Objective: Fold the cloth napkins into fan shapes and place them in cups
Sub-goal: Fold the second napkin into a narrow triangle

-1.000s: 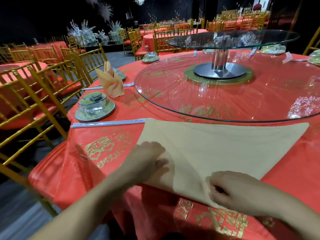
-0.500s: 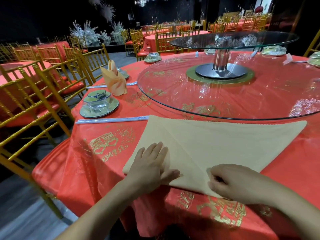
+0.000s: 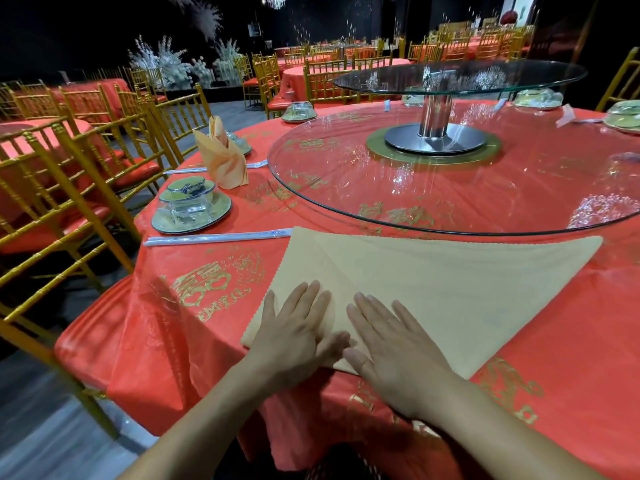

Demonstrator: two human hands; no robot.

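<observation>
Step in hand, by the look of it: pressing flat the first fold of a napkin [image 3: 433, 289], before any pleating; left hand [image 3: 294, 330] and right hand [image 3: 391, 344] both lie open, palms down, fingers spread, side by side on the napkin's near corner, gripping nothing. Napkin: tan cloth, folded to a triangle w/ a diagonal crease line, flat on the red-covered counter [image 3: 214, 341] just short of the glass turntable [image 3: 450, 188]; long edge runs far side, point toward the person; edges finely scalloped. Next move prob. calls for smoothing the crease outward, then pinching the edge to start even accordion pleats. One finished napkin [image 3: 221, 157] stands upright by a far-left place setting; nearer glass cup [image 3: 188, 202] sits inverted on its plate, empty of cloth.
</observation>
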